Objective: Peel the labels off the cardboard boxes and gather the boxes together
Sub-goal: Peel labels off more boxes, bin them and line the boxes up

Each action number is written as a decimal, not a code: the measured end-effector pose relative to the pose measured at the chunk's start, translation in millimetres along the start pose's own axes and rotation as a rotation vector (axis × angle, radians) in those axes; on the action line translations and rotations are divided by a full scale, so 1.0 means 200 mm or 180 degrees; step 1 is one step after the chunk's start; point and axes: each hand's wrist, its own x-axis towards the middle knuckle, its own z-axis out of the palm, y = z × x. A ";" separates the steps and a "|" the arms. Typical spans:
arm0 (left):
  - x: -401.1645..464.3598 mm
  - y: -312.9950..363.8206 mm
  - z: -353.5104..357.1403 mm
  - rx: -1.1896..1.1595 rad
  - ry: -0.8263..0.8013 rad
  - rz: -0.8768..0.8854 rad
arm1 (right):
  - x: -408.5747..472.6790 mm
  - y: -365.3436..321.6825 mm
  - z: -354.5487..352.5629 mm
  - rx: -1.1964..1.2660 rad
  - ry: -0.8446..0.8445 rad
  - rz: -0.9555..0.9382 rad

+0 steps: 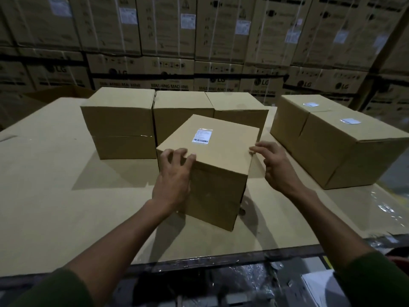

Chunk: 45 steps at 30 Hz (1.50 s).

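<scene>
Stacked washing-machine cartons (199, 41) fill the whole upper part of the frame, forming a wall behind the work area. Below them a flat cardboard-covered counter (44, 185) spans the middle of the frame, with its near edge running across the lower part.

At centre frame stands the front box (212, 169), turned corner-on to the viewer, with a white barcode label (202, 135) still stuck on its top face. The left hand (174, 173) holds the box's near top-left corner: its grip is curled, fingers on the top face and the thumb on the top edge. The right hand (274, 167) is at the box's right top edge; its fingertips touch or nearly touch that edge, fingers only loosely bent, and it has hold of nothing.

Behind the front box, a row of three plain boxes (119, 120) sits side by side in the upper middle of the frame, with no labels visible on the faces shown. At right of frame, two more boxes stand touching, one behind the other: the nearer labelled box (354, 156) and the rear labelled box (292, 116), each carrying a small white label on top. Both stand apart from the central group.

Green sleeves (55, 289) show at the lower corners.
</scene>
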 end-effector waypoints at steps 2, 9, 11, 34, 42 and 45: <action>0.01 -0.05 -0.02 -0.0140 -0.0083 0.0037 | 0.04 0.02 0.00 -0.0145 -0.0411 -0.0259; 0.08 -0.17 -0.09 -0.0735 -0.0194 -0.0052 | 0.14 -0.02 0.03 -0.0518 -0.0708 -0.0466; 0.09 -0.17 -0.11 -0.0754 -0.0139 -0.0200 | 0.13 -0.08 0.05 -0.0604 -0.0464 -0.0477; 0.18 -0.29 -0.17 -0.1043 -0.0890 -0.0609 | 0.22 -0.27 0.06 0.0012 -0.0333 0.0244; 0.34 -0.34 -0.19 -0.0315 -0.1039 -0.0949 | 0.30 -0.37 0.07 -0.0124 -0.0097 -0.0052; 0.36 -0.31 -0.21 -0.0186 -0.1060 -0.0986 | 0.36 -0.39 0.08 -0.0186 -0.0173 -0.0016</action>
